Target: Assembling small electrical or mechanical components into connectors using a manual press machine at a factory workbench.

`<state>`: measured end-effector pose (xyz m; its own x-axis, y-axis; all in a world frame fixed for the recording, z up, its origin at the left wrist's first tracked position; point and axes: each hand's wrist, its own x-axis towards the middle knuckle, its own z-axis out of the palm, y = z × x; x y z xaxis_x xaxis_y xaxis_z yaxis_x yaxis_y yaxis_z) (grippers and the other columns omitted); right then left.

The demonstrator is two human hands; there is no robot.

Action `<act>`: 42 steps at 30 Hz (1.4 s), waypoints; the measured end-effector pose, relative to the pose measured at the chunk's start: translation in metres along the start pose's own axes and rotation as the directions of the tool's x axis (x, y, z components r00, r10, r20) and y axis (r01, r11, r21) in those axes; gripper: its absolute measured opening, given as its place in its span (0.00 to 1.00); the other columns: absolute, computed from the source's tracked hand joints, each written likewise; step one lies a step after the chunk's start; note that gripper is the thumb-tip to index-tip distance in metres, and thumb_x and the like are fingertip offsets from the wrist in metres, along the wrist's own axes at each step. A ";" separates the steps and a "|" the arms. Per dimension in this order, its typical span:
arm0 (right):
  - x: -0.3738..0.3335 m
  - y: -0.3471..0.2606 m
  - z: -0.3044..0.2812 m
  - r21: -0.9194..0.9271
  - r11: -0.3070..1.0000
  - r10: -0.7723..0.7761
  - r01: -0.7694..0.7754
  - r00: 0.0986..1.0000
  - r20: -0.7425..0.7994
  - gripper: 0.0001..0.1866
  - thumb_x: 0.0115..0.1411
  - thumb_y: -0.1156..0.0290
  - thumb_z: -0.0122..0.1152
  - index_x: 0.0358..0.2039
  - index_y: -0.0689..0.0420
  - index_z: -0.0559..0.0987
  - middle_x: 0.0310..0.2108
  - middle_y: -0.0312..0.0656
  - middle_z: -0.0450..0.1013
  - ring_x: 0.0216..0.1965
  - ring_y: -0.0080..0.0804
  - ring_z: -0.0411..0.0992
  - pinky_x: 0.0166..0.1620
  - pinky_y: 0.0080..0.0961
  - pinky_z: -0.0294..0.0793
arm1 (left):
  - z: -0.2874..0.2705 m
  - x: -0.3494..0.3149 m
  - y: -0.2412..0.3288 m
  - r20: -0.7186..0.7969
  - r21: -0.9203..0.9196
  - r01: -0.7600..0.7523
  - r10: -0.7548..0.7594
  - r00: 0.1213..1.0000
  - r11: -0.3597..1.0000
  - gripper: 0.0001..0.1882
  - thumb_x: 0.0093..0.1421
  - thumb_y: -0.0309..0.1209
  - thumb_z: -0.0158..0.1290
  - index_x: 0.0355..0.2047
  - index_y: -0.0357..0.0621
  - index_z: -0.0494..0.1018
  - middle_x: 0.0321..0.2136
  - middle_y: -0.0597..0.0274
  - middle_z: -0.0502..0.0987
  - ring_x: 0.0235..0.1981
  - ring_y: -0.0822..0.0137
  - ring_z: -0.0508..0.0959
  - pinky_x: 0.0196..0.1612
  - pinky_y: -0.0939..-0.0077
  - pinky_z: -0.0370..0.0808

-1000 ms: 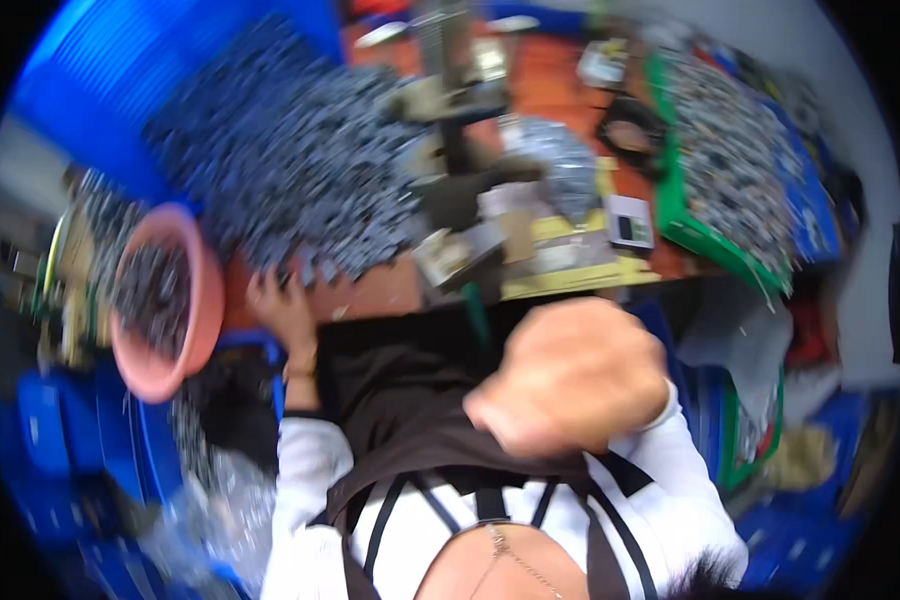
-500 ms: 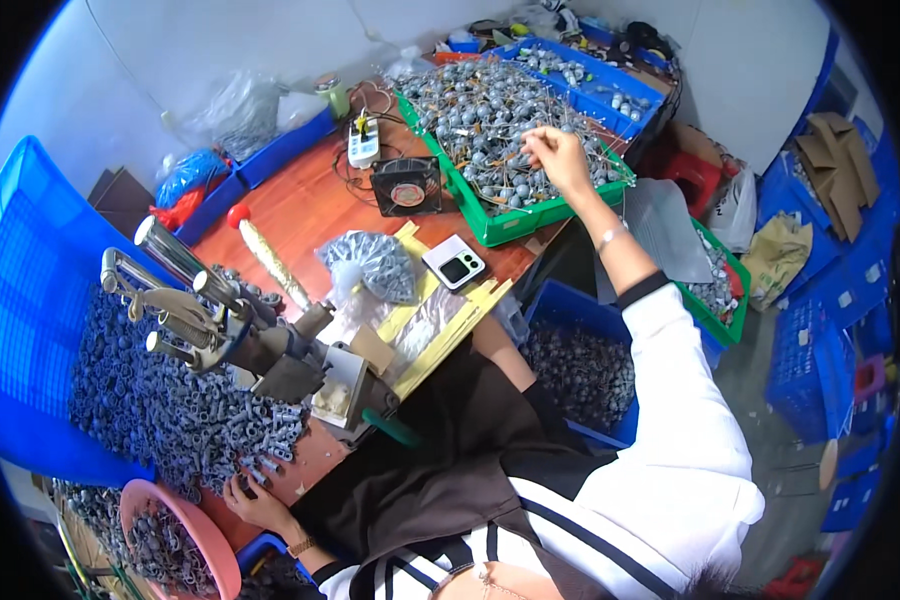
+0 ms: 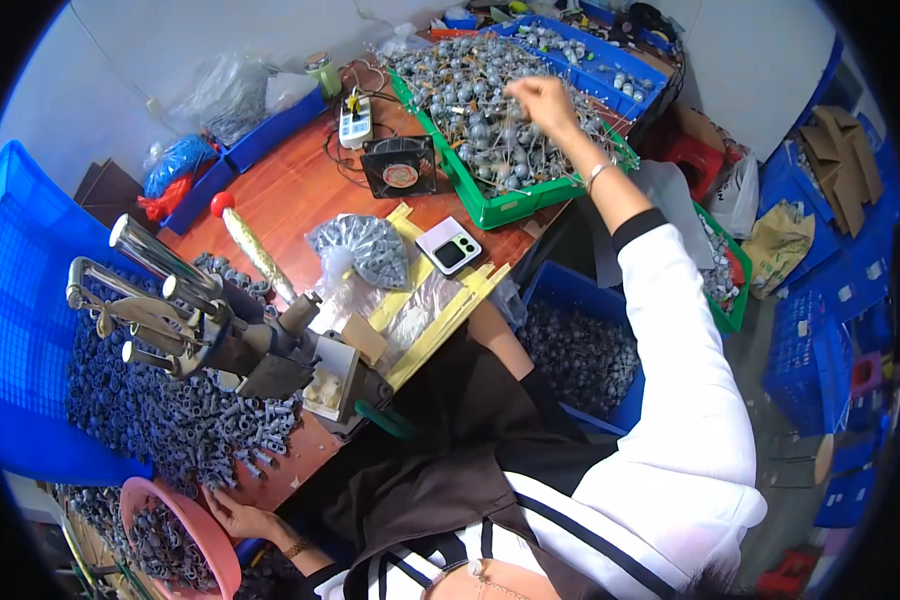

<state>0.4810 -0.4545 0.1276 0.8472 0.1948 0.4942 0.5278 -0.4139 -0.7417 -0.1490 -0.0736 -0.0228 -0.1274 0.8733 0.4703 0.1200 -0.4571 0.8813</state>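
Observation:
My right hand [image 3: 543, 104] is raised over a green tray [image 3: 515, 208] heaped with grey round-headed parts on thin wire stems [image 3: 475, 125]. Its fingers are curled together, and whatever they hold is too small and blurred to name. At the lower left, my left hand [image 3: 238, 517] lies low at the near edge of a large pile of grey plastic fittings [image 3: 200, 430]. The fingers there are stretched out, with the tips by the fittings. A pink basin [image 3: 228, 560] of similar fittings stands right beside it.
A hand-lever press [image 3: 210, 320] with a red-knobbed lever [image 3: 224, 204] stands between my hands. Behind it lie a bag of grey parts [image 3: 365, 250] and a phone [image 3: 450, 246]. A small fan [image 3: 400, 168] adjoins the green tray. A blue bin [image 3: 620, 430] sits below the table.
My right hand has shifted slightly up and left over the tray. My left hand has drawn down and left along the pile's edge, its fingers straighter. The whole view has tilted slightly.

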 end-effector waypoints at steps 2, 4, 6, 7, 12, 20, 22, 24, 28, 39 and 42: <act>0.014 -0.026 -0.009 -0.042 0.985 -0.170 0.166 0.976 -0.133 0.10 0.55 0.61 0.64 0.30 0.53 0.85 0.21 0.36 0.78 0.21 0.20 0.72 0.28 0.23 0.70 | -0.003 0.001 0.002 0.005 -0.229 0.194 -0.198 0.980 0.954 0.16 0.65 0.28 0.49 0.50 0.31 0.69 0.48 0.53 0.74 0.47 0.60 0.74 0.50 0.72 0.73; 0.029 -0.035 -0.004 0.018 0.967 -0.245 0.253 0.949 -0.200 0.10 0.60 0.64 0.59 0.34 0.55 0.84 0.18 0.29 0.72 0.19 0.13 0.65 0.22 0.16 0.64 | -0.002 0.000 0.002 0.258 -0.452 0.288 -0.185 0.948 0.844 0.16 0.65 0.29 0.48 0.50 0.32 0.69 0.47 0.54 0.74 0.47 0.61 0.74 0.49 0.71 0.74; 0.036 -0.037 -0.006 0.092 0.945 -0.286 0.314 0.929 -0.233 0.10 0.59 0.63 0.61 0.33 0.54 0.85 0.18 0.31 0.74 0.19 0.14 0.67 0.22 0.17 0.66 | 0.026 -0.023 0.037 0.314 -0.320 0.441 -0.345 0.884 0.839 0.13 0.65 0.29 0.49 0.47 0.33 0.70 0.43 0.55 0.75 0.43 0.67 0.75 0.47 0.76 0.74; 0.037 -0.036 -0.007 0.116 0.900 -0.368 0.421 0.874 -0.317 0.09 0.58 0.62 0.63 0.31 0.54 0.85 0.17 0.34 0.75 0.18 0.15 0.69 0.21 0.19 0.65 | 0.041 -0.038 0.059 0.362 -0.227 0.456 -0.360 0.860 0.861 0.13 0.65 0.28 0.49 0.46 0.33 0.71 0.42 0.56 0.75 0.42 0.69 0.76 0.47 0.78 0.74; 0.045 0.000 -0.005 -0.526 0.818 -0.099 0.230 0.959 0.265 0.09 0.50 0.61 0.58 0.26 0.47 0.85 0.24 0.38 0.79 0.26 0.36 0.77 0.32 0.33 0.76 | 0.085 -0.074 0.075 0.605 -0.360 0.547 -0.258 0.753 0.756 0.12 0.65 0.25 0.48 0.47 0.33 0.70 0.42 0.56 0.75 0.43 0.69 0.76 0.48 0.78 0.74; 0.040 -0.039 -0.030 0.054 0.940 -0.322 0.337 0.928 -0.187 0.10 0.62 0.66 0.57 0.35 0.58 0.84 0.23 0.33 0.77 0.22 0.16 0.71 0.26 0.13 0.72 | 0.106 -0.086 0.104 0.643 -0.181 0.563 -0.336 0.688 0.806 0.11 0.57 0.21 0.55 0.41 0.36 0.72 0.38 0.60 0.75 0.38 0.71 0.75 0.43 0.80 0.71; 0.037 -0.035 -0.029 0.140 0.970 -0.177 0.200 0.971 -0.161 0.10 0.61 0.67 0.58 0.33 0.58 0.84 0.24 0.35 0.78 0.22 0.15 0.72 0.27 0.15 0.73 | 0.108 -0.089 0.096 0.597 -0.116 0.060 0.021 0.802 0.991 0.10 0.57 0.19 0.54 0.41 0.33 0.73 0.38 0.63 0.74 0.39 0.74 0.73 0.46 0.81 0.69; 0.040 -0.031 -0.030 -0.173 0.985 0.008 0.028 0.979 0.204 0.08 0.57 0.69 0.60 0.31 0.57 0.84 0.24 0.37 0.79 0.23 0.19 0.75 0.29 0.19 0.75 | 0.111 -0.095 0.103 0.599 -0.076 -0.032 0.071 0.797 0.997 0.12 0.55 0.18 0.56 0.41 0.32 0.73 0.38 0.63 0.75 0.40 0.72 0.73 0.47 0.80 0.68; 0.045 -0.047 -0.035 0.001 0.995 -0.104 0.104 0.993 -0.057 0.08 0.56 0.68 0.61 0.29 0.58 0.83 0.22 0.39 0.79 0.23 0.21 0.76 0.30 0.19 0.76 | 0.120 -0.101 0.080 0.678 -0.079 0.032 0.030 0.735 0.996 0.12 0.56 0.20 0.56 0.42 0.32 0.72 0.36 0.59 0.75 0.38 0.71 0.72 0.44 0.79 0.68; -0.005 -0.106 -0.056 0.134 0.926 -0.360 0.353 0.932 0.034 0.11 0.63 0.69 0.56 0.43 0.58 0.80 0.26 0.36 0.77 0.27 0.16 0.74 0.30 0.14 0.75 | 0.137 -0.096 0.097 0.776 -0.069 -0.410 0.307 0.551 0.910 0.08 0.55 0.21 0.55 0.35 0.34 0.69 0.27 0.50 0.69 0.34 0.48 0.69 0.39 0.61 0.66; -0.039 -0.121 -0.072 0.198 0.923 -0.355 0.331 0.930 0.098 0.13 0.64 0.71 0.53 0.48 0.57 0.77 0.26 0.35 0.76 0.26 0.16 0.73 0.30 0.14 0.74 | 0.133 -0.089 0.105 0.796 -0.085 -0.561 0.394 0.459 0.824 0.07 0.55 0.18 0.52 0.36 0.34 0.70 0.30 0.52 0.74 0.31 0.57 0.74 0.38 0.73 0.69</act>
<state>0.3796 -0.4759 0.2305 0.6064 0.4152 0.6782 0.7793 -0.1408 -0.6106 0.0061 -0.1766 0.0213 0.7727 0.3551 0.5262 0.0870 -0.8803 0.4663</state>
